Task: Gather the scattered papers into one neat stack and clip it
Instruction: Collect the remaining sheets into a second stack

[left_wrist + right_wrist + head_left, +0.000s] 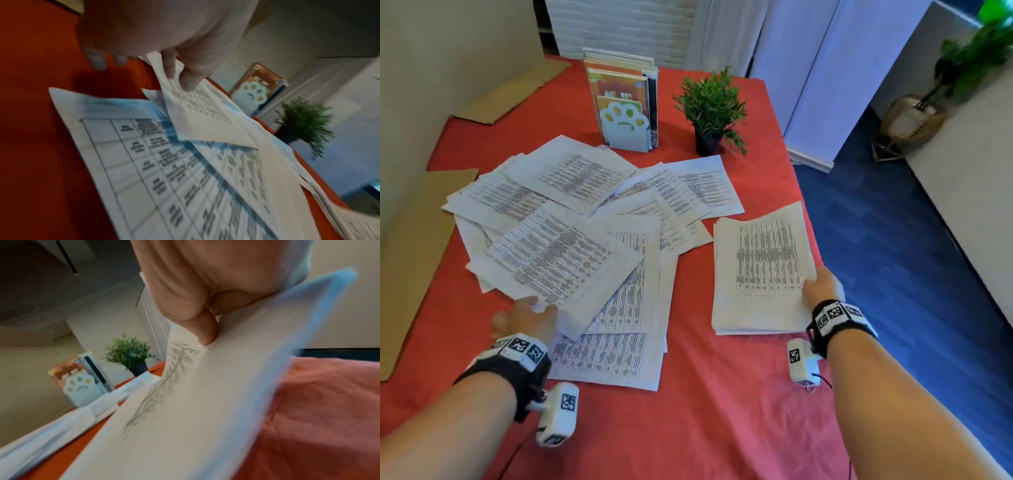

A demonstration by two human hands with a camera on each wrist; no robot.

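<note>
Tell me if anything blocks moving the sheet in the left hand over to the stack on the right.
Nothing visible does. The left hand pinches the near edge of the top sheet; between it and the stack that the right hand holds lie only flat loose papers and bare red tablecloth. The plant stands farther back.

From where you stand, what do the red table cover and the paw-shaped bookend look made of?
Table cover: likely woven cloth, matte, with soft wrinkles. Paw-shaped bookend: probably painted sheet metal or plastic, thin, smooth, pale blue; I cannot tell which.
</note>
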